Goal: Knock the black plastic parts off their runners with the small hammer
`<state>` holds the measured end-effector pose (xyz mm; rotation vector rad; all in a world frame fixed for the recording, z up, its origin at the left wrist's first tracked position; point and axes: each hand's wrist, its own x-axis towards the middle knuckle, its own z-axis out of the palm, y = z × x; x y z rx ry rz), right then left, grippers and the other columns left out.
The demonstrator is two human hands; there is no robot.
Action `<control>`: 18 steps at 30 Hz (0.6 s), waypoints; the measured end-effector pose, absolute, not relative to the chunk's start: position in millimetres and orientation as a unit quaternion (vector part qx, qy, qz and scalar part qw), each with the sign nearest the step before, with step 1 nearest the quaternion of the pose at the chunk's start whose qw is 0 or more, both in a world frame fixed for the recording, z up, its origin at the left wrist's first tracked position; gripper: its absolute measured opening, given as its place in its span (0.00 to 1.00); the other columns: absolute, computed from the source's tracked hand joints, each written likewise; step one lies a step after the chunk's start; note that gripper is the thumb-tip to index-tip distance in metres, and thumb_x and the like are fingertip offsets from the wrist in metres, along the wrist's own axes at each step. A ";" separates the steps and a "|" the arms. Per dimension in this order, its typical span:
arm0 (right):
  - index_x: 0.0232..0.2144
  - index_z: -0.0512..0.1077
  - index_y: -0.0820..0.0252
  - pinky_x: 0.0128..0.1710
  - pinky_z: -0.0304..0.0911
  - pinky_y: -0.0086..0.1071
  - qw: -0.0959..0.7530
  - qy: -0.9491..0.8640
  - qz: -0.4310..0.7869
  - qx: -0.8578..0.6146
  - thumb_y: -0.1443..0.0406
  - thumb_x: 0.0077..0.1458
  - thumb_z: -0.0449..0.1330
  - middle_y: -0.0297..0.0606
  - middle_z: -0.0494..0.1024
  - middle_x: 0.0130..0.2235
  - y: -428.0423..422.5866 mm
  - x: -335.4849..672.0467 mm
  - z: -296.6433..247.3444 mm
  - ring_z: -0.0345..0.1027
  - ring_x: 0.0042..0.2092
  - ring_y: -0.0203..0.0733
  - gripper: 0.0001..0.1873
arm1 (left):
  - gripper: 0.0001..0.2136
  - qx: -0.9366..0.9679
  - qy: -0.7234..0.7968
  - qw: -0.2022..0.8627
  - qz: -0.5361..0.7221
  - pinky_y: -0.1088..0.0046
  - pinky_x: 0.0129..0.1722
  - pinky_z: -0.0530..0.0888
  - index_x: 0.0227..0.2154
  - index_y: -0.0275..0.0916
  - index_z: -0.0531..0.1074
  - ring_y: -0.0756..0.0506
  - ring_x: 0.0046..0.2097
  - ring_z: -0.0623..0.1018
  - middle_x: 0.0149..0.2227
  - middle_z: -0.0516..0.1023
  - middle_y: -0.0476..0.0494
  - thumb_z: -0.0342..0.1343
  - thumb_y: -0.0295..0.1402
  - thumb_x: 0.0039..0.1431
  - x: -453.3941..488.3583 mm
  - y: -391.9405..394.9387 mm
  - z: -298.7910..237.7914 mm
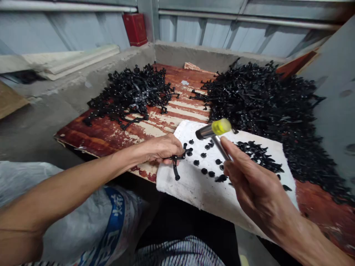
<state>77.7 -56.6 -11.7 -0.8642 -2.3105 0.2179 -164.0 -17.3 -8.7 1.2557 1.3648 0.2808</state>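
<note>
My left hand (168,147) pinches a small black branched part (175,168) at the left side of a white cloth (183,188). My right hand (246,177) is wrapped round the metal handle of a mallet (212,130), its head raised above the cloth. One face of the mallet is yellow, the other black. Between the hands several small round black caps (203,170) lie scattered on the cloth. A cluster of small black pieces (257,153) sits on the cloth beyond my right hand. My fingers partly cover the branched part.
A heap of black parts (135,90) stands on the worn red board (83,129) at the back left. A larger heap (249,92) spreads along the right. Low concrete walls (194,53) edge the back. A white sack (83,218) lies at the lower left.
</note>
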 end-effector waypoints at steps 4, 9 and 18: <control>0.68 0.54 0.54 0.39 0.77 0.37 0.277 -0.892 0.085 -0.347 0.78 0.57 0.49 0.44 0.81 0.47 -56.9 79.7 -19.7 0.79 0.42 0.46 0.38 | 0.12 0.540 0.591 0.590 0.108 0.81 0.09 0.48 0.17 0.36 0.67 0.56 0.09 0.53 0.08 0.61 0.53 0.52 0.28 0.55 -162.5 -18.3 -5.0; 0.68 0.54 0.52 0.46 0.74 0.38 0.295 -0.881 0.103 -0.355 0.76 0.60 0.50 0.44 0.75 0.56 -59.4 79.1 -9.0 0.75 0.50 0.46 0.36 | 0.12 0.541 0.592 0.588 0.106 0.81 0.09 0.47 0.16 0.36 0.67 0.56 0.09 0.54 0.09 0.62 0.52 0.50 0.26 0.55 -160.3 -20.2 -2.7; 0.66 0.58 0.60 0.34 0.76 0.40 0.214 -0.901 0.107 -0.363 0.75 0.58 0.46 0.45 0.80 0.38 -54.1 82.1 -18.5 0.77 0.35 0.46 0.34 | 0.14 0.536 0.598 0.589 0.091 0.80 0.09 0.47 0.16 0.36 0.67 0.56 0.09 0.53 0.09 0.62 0.52 0.49 0.27 0.57 -160.6 -21.1 -1.9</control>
